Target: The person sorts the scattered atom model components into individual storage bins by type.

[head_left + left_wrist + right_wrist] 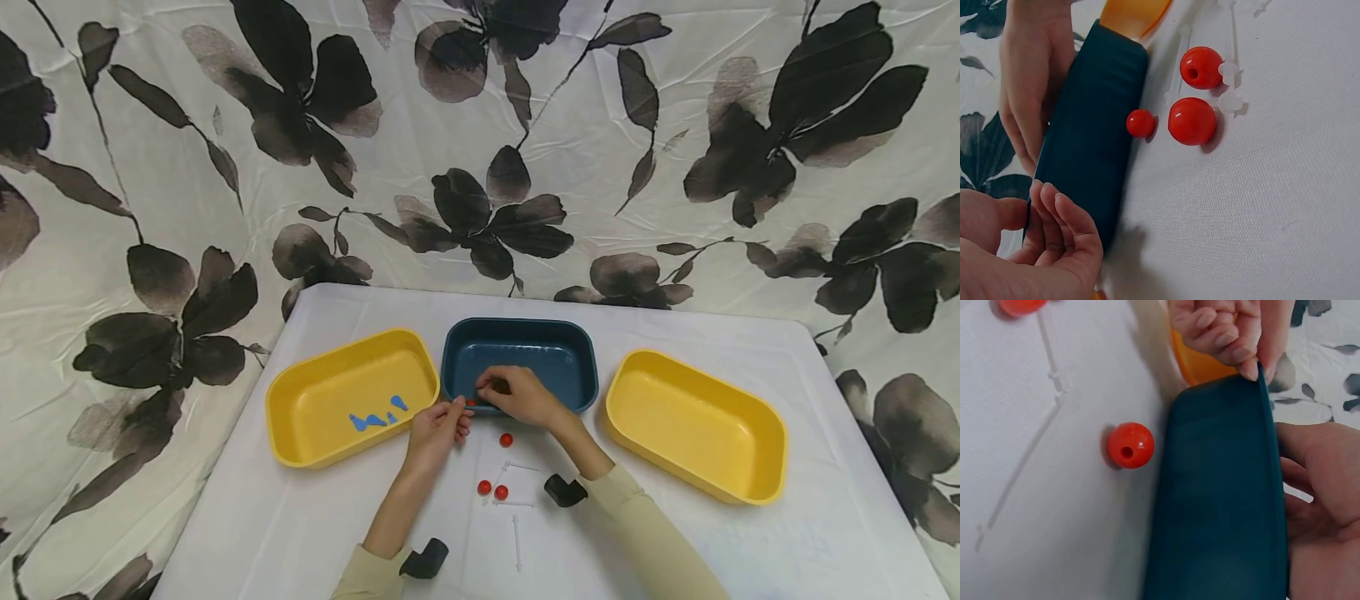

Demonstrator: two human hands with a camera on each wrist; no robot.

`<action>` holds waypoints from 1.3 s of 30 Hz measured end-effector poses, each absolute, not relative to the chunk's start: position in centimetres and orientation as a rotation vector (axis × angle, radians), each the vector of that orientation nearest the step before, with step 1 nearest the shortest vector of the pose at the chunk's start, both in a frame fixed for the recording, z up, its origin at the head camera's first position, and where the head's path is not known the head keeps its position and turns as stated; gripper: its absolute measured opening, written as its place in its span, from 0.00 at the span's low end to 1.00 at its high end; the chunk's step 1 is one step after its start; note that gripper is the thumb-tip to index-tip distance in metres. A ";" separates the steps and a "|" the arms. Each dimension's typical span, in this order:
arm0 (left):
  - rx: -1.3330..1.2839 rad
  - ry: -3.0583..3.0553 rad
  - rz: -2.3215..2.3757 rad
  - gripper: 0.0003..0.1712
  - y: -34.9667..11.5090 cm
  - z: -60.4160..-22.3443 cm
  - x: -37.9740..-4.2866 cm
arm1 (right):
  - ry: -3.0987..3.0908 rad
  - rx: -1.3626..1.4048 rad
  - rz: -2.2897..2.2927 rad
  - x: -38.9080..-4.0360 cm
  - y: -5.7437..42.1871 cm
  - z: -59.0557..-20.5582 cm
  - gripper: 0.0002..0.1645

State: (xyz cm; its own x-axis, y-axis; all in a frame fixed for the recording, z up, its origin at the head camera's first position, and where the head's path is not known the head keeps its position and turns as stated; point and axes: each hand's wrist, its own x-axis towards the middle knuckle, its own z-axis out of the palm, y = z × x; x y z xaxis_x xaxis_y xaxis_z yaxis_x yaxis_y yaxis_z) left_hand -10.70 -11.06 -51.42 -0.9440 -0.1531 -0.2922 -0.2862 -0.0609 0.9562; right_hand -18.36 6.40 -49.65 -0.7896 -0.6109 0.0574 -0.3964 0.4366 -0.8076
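Observation:
At the near left corner of the dark blue bin (521,329), my left hand (435,429) pinches the rim between thumb and fingers. My right hand (521,396) reaches over the near wall into the same bin, its fingers bent down. The bin wall hides the right fingertips in the right wrist view, and I cannot tell whether they hold anything. A small bit of red (471,403) shows between the two hands at the rim. Just outside the bin lies a red bead (1130,445) with a hole through it.
Two more red beads (484,487) lie nearer me beside thin white plastic sticks (517,542). To the left, a yellow bin (300,454) contains several flat blue pieces (367,422). Another yellow bin (697,425) stands at the right.

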 end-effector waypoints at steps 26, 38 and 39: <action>-0.533 2.076 2.129 0.22 -10.9 -51.1 -10.8 | 2.460 -0.628 -1.735 -13.9 9.7 -49.3 0.12; -0.538 2.038 2.123 0.21 -11.0 -51.2 -10.9 | 2.476 -0.594 -1.708 -11.6 10.7 -49.5 0.12; -0.541 2.036 2.126 0.21 -10.9 -51.2 -10.9 | 2.477 -0.592 -1.712 -11.5 10.7 -49.7 0.12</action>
State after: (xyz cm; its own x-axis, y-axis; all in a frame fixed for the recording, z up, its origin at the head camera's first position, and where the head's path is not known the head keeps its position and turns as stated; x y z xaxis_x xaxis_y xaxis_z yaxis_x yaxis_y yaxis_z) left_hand -10.93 -10.94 -51.23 -0.9240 -0.1395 -0.3560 -0.3496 -0.0689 0.9344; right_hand -11.48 10.74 -49.70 -0.9229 -0.3520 0.1561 -0.2705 0.3042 -0.9134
